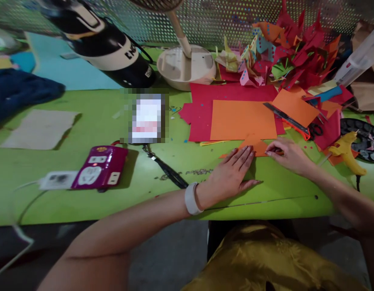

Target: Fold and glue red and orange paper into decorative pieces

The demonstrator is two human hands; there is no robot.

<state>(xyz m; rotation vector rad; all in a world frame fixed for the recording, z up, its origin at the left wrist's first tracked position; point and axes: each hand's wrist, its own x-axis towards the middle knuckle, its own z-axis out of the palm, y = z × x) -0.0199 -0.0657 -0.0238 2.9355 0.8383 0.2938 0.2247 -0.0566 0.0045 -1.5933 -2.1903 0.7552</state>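
A small piece of folded orange paper (260, 148) lies on the green tabletop near the front. My left hand (231, 167) presses on its left part, palm down with the fingers stretched out, and covers some of it. At the paper's right corner, my right hand (287, 157) has thumb and forefinger pinched together on the edge. Just behind, a larger flat orange sheet (243, 121) rests on red paper (202, 117). A box cutter (288, 120) lies to the right, with one end over the orange sheets.
A yellow glue gun (349, 151) and scissors (316, 130) lie on the right. Folded paper shapes (296, 52) are heaped behind. Leftward are a phone (147, 117) with a strap, a purple power socket (100, 167) with cables, a black bottle (114, 52) and a fan base (202, 66).
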